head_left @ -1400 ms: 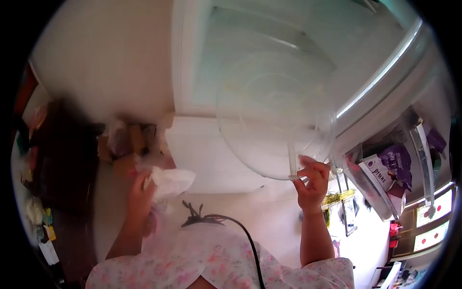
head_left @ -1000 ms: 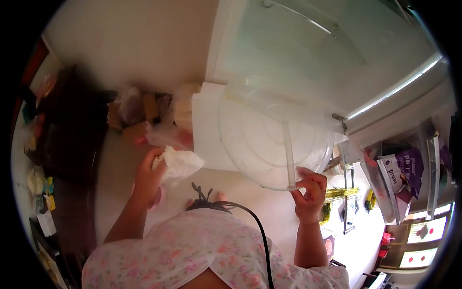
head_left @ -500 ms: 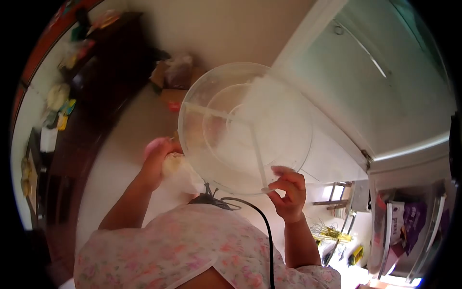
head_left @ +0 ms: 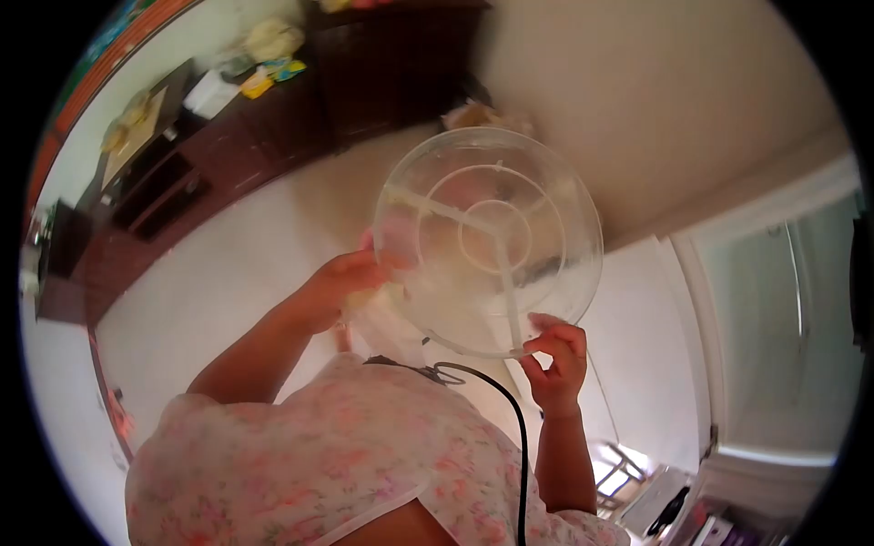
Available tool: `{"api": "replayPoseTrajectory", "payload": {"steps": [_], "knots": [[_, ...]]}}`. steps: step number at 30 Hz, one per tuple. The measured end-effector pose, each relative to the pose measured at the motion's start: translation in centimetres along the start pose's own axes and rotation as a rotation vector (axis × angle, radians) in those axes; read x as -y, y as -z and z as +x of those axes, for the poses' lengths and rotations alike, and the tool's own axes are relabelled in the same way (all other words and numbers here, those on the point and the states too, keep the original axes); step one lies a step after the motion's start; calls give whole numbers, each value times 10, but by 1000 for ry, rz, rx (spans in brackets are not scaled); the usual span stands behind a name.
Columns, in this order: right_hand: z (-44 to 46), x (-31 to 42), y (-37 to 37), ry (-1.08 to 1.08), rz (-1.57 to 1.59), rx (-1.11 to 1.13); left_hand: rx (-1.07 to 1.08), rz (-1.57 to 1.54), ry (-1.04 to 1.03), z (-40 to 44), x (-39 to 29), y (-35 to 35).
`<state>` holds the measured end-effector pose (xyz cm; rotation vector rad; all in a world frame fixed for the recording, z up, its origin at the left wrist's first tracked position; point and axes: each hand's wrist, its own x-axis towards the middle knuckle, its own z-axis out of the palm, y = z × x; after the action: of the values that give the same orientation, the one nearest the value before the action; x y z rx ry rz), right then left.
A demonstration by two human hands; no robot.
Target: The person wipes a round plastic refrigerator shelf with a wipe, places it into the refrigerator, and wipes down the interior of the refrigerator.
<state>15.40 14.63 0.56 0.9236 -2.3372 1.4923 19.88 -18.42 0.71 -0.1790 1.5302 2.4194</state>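
A large round see-through disc (head_left: 446, 291), with concentric rings and raised straight ribs meeting near its middle, is held up in front of my chest. My right hand (head_left: 557, 369) pinches its lower right rim between thumb and fingers. At the disc's left edge, my left hand (head_left: 350, 282) is curled round something soft and pink (head_left: 396, 241), partly seen through the clear material. Whether that hand also touches the disc is unclear. A pale, thin, bag-like thing (head_left: 387, 328) hangs below the left hand; how it is held is hidden.
A black cable (head_left: 505, 400) runs down my floral top. Dark wooden cabinets (head_left: 246, 127) line the far left wall, with bags and packets (head_left: 264, 77) on top. To the right are a white panel (head_left: 646, 318) and a glass-fronted door (head_left: 774, 364). A small stool (head_left: 624, 473) stands lower right.
My view has turned left, bringing more of the cabinets in. The disc has tilted slightly, and my left hand with the pink thing has come closer to its left edge, partly behind it.
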Motion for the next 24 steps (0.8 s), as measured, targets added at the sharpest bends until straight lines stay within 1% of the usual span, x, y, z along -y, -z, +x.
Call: {"api": "replayPoseTrajectory", "payload": {"steps": [1,3,4,5,7,8,9,11,12,13,14,15,17,18,20,21,23,24], "knots": [[8,0,-8,25,19,36,-38,-15,-24,-4,-1,8],[24,-1,-26,22,-28,83,-82,-80,33,-12,-2,25],[32,-2,-39,40,-11,87,-143,-82,25,-14,-2,35],[44,4,-52,62,-38,124,-186,-89,-7,-22,-7,49],[59,16,-76,50,-98,204,-189,-168,-26,-38,-21,73],[71,30,-81,65,-76,219,-252,-183,-14,-50,-34,70],[86,41,-98,103,-87,235,-264,-194,-40,-56,-42,86],[108,55,-131,153,-91,267,-449,-174,41,-70,-53,118],[111,60,-141,66,-29,224,-461,-178,28,-80,-59,130],[129,35,-178,-15,21,203,-477,-248,-17,-65,-49,177],[137,23,-197,-49,38,208,-492,-304,-46,-64,-47,205],[140,26,-206,-138,101,170,-499,-310,-44,-72,-54,222],[147,6,-224,-165,81,189,-599,-404,-44,-75,-58,265],[148,2,-234,-182,82,186,-599,-402,-27,-80,-64,283],[147,-2,-248,-328,254,123,-647,-486,-108,-83,-75,318],[152,-1,-257,-349,248,108,-637,-480,-84,-84,-86,331],[171,-1,-288,-373,285,178,-704,-482,-148,-87,-119,359],[182,-2,-301,-338,283,183,-700,-469,-138,-87,-133,372]]}}
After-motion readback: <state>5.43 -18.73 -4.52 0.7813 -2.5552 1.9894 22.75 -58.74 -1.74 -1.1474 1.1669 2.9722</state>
